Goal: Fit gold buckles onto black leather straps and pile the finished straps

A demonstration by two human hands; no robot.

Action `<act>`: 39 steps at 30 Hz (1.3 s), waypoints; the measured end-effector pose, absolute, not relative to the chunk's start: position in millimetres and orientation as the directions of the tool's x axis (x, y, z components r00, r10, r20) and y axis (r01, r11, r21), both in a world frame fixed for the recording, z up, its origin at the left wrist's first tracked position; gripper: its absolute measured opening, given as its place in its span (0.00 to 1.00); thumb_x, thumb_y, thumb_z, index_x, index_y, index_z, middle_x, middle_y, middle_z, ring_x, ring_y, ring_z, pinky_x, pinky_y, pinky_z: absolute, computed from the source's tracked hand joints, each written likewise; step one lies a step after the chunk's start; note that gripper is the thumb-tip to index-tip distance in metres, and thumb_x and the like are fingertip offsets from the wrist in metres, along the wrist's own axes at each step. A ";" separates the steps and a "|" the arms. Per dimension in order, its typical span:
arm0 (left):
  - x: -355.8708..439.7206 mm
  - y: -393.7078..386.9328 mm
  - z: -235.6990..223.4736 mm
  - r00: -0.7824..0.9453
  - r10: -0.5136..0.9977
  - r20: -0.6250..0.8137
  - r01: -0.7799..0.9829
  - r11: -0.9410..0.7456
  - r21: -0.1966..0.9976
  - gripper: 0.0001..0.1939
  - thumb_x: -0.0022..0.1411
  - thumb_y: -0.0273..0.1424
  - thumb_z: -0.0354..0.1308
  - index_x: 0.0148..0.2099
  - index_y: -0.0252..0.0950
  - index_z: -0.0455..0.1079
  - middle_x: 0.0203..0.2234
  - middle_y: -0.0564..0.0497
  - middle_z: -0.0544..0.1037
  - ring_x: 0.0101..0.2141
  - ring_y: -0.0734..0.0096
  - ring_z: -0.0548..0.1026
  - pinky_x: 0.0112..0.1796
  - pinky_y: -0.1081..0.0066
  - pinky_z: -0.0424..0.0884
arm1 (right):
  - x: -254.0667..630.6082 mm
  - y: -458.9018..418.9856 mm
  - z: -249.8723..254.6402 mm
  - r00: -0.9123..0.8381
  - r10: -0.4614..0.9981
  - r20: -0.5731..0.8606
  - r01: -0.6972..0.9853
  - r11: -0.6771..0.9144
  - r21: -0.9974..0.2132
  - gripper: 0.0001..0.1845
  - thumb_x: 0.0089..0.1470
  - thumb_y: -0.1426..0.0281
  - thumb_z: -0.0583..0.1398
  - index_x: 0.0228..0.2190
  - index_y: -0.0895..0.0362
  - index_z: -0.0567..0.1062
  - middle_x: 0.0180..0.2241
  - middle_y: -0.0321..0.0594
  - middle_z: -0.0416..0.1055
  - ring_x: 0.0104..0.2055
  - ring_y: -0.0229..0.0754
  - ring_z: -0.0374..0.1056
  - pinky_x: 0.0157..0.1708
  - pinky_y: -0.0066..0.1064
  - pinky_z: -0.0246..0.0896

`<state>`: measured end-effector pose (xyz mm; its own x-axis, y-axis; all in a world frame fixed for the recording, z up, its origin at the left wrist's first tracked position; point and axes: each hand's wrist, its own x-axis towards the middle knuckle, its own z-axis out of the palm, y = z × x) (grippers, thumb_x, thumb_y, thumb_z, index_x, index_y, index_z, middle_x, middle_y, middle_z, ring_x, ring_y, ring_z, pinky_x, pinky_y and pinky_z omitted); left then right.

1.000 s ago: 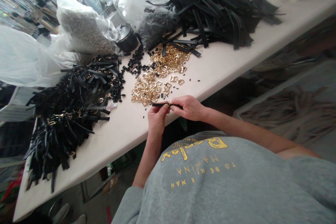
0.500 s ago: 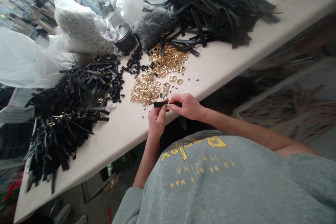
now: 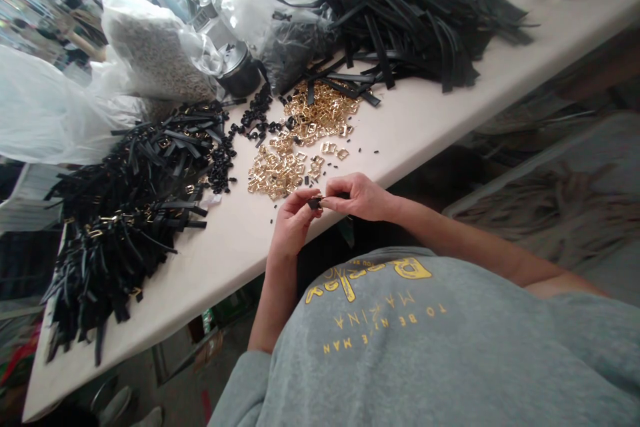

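At the table's near edge my left hand point(image 3: 294, 219) pinches a short black strap point(image 3: 314, 203) with a bit of gold metal, likely a buckle, at its end. My right hand point(image 3: 361, 197) is closed on the same strap from the other side, its fingertips meeting those of the left. Fingers cover much of the strap and buckle. Just beyond the hands lies a heap of loose gold buckles point(image 3: 277, 170), with tiny black bits around it. Further back is a second pile of gold buckles point(image 3: 325, 107).
On the left lies a large heap of black straps with buckles point(image 3: 130, 200), beside small black loops point(image 3: 220, 163). Plain black strips point(image 3: 410, 20) are piled at the back right. Plastic bags point(image 3: 145, 40) and a dark metal pot point(image 3: 240, 70) stand behind on the white table point(image 3: 430, 127).
My left hand has shifted slightly left and turned. The strap's end, which stuck out flat over the left fingers, is now folded or tucked between the fingertips. My right hand has hardly moved.
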<state>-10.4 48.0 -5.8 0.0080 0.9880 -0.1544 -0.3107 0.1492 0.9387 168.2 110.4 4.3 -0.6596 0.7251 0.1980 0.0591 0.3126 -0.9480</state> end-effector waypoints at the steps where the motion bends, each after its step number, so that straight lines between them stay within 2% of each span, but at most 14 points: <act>1: -11.6 48.7 -4.4 -0.007 0.988 -0.157 -0.307 0.147 0.940 0.14 0.50 0.36 0.71 0.39 0.38 0.77 0.29 0.54 0.77 0.25 0.80 0.72 0.31 0.76 0.70 | 168.6 110.8 4.7 -0.658 0.725 0.204 0.074 0.332 -0.940 0.17 0.57 0.60 0.58 0.23 0.58 0.68 0.20 0.30 0.60 0.23 0.31 0.54 0.25 0.26 0.48; 5: -16.4 49.9 -1.6 -0.078 0.988 -0.135 -0.199 0.118 0.973 0.14 0.48 0.33 0.71 0.38 0.37 0.77 0.27 0.54 0.78 0.25 0.78 0.72 0.31 0.75 0.70 | 171.2 117.0 7.9 -0.653 0.717 0.243 0.236 0.498 -0.835 0.20 0.61 0.59 0.55 0.22 0.57 0.68 0.19 0.31 0.60 0.22 0.32 0.54 0.26 0.27 0.47; 9: -19.7 49.8 1.5 -0.054 0.985 -0.167 -0.039 0.165 0.986 0.13 0.50 0.36 0.70 0.37 0.35 0.78 0.26 0.52 0.79 0.25 0.76 0.72 0.30 0.74 0.69 | 171.1 129.7 11.7 -0.694 0.650 0.310 0.429 0.719 -0.547 0.21 0.62 0.59 0.55 0.22 0.57 0.70 0.20 0.33 0.64 0.22 0.33 0.54 0.26 0.30 0.43; 12: -17.8 50.8 4.7 -0.019 0.985 -0.172 0.059 0.173 0.983 0.10 0.51 0.37 0.68 0.32 0.34 0.77 0.24 0.53 0.77 0.25 0.76 0.71 0.30 0.74 0.68 | 166.9 139.6 16.7 -0.725 0.573 0.382 0.458 0.816 -0.354 0.21 0.63 0.59 0.55 0.21 0.56 0.71 0.21 0.35 0.68 0.24 0.35 0.58 0.26 0.31 0.45; 15: -12.6 53.3 4.8 -0.039 0.989 -0.140 0.060 0.143 0.988 0.08 0.51 0.35 0.66 0.30 0.34 0.76 0.22 0.54 0.76 0.24 0.77 0.70 0.30 0.75 0.67 | 162.1 145.8 22.7 -0.670 0.529 0.522 0.451 0.848 -0.280 0.18 0.64 0.62 0.54 0.25 0.56 0.73 0.27 0.38 0.73 0.30 0.38 0.65 0.31 0.32 0.53; 18: -7.4 56.4 -1.3 -0.126 0.984 -0.129 -0.033 0.126 0.992 0.06 0.51 0.33 0.65 0.30 0.36 0.76 0.21 0.55 0.75 0.23 0.78 0.68 0.28 0.76 0.65 | 161.1 145.1 23.0 -0.509 0.540 0.671 0.409 0.837 -0.363 0.12 0.64 0.67 0.55 0.31 0.56 0.75 0.36 0.41 0.77 0.39 0.41 0.69 0.41 0.33 0.60; 20: -5.2 58.3 -7.4 -0.182 0.974 -0.137 -0.114 0.118 0.986 0.05 0.51 0.32 0.64 0.31 0.36 0.76 0.22 0.55 0.76 0.23 0.79 0.69 0.28 0.76 0.65 | 163.1 140.2 17.3 -0.393 0.609 0.689 0.372 0.790 -0.487 0.10 0.62 0.68 0.56 0.30 0.56 0.74 0.35 0.41 0.76 0.38 0.41 0.70 0.41 0.33 0.62; 22: -3.7 59.8 -12.9 -0.207 0.967 -0.147 -0.195 0.106 0.975 0.06 0.51 0.33 0.65 0.32 0.37 0.76 0.24 0.54 0.77 0.23 0.79 0.70 0.28 0.76 0.66 | 165.8 132.8 7.9 -0.360 0.686 0.633 0.343 0.728 -0.594 0.10 0.60 0.68 0.57 0.27 0.56 0.73 0.29 0.39 0.73 0.33 0.39 0.68 0.36 0.31 0.63; 24: -2.1 60.8 -16.2 -0.209 0.967 -0.149 -0.252 0.094 0.963 0.07 0.50 0.34 0.66 0.32 0.37 0.76 0.24 0.54 0.77 0.23 0.79 0.70 0.29 0.76 0.67 | 167.8 125.0 -2.3 -0.444 0.712 0.544 0.321 0.693 -0.645 0.09 0.58 0.68 0.59 0.27 0.56 0.73 0.27 0.37 0.72 0.30 0.38 0.67 0.34 0.30 0.62; 26: 0.1 61.3 -17.2 -0.201 0.969 -0.143 -0.264 0.087 0.961 0.08 0.50 0.35 0.67 0.32 0.37 0.76 0.25 0.53 0.78 0.24 0.78 0.71 0.29 0.76 0.67 | 167.8 118.7 -10.4 -0.543 0.709 0.449 0.296 0.663 -0.688 0.06 0.56 0.67 0.60 0.32 0.57 0.76 0.29 0.38 0.73 0.32 0.39 0.69 0.34 0.30 0.62; 28: 2.5 61.4 -17.1 -0.198 0.972 -0.127 -0.230 0.080 0.970 0.08 0.51 0.35 0.68 0.32 0.37 0.77 0.26 0.52 0.79 0.26 0.78 0.72 0.29 0.77 0.67 | 165.9 115.1 -15.0 -0.572 0.728 0.377 0.256 0.595 -0.762 0.10 0.56 0.65 0.61 0.37 0.57 0.77 0.34 0.40 0.75 0.35 0.41 0.70 0.36 0.31 0.64; 33: 8.2 60.9 -16.8 -0.233 0.968 -0.089 -0.148 0.055 0.988 0.10 0.49 0.37 0.69 0.32 0.36 0.78 0.27 0.53 0.78 0.24 0.79 0.70 0.28 0.76 0.68 | 156.3 115.0 -17.1 -0.479 0.840 0.256 0.007 0.295 -0.955 0.20 0.56 0.54 0.62 0.38 0.57 0.80 0.36 0.42 0.77 0.37 0.42 0.71 0.41 0.34 0.66; 36: 11.8 60.8 -15.5 -0.261 0.962 -0.079 -0.066 0.063 0.996 0.12 0.50 0.40 0.68 0.32 0.36 0.77 0.26 0.53 0.77 0.23 0.77 0.70 0.27 0.74 0.70 | 151.2 116.1 -16.5 -0.476 0.867 0.151 -0.137 0.096 -0.986 0.24 0.52 0.49 0.63 0.37 0.58 0.82 0.34 0.42 0.77 0.36 0.43 0.72 0.40 0.34 0.67; 39: 15.5 62.1 -14.2 -0.269 0.960 -0.072 -0.012 0.071 0.997 0.14 0.51 0.42 0.67 0.32 0.36 0.77 0.22 0.53 0.74 0.23 0.75 0.71 0.27 0.72 0.71 | 148.0 118.1 -15.9 -0.466 0.883 0.060 -0.167 -0.021 -0.986 0.25 0.49 0.48 0.65 0.36 0.58 0.83 0.31 0.40 0.78 0.34 0.43 0.72 0.39 0.35 0.68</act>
<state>15.5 62.1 -14.2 -0.2695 0.9603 -0.0718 -0.0116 0.0714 0.9974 148.0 118.1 -15.9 -0.4660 0.8827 0.0603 -0.1674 -0.0210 -0.9857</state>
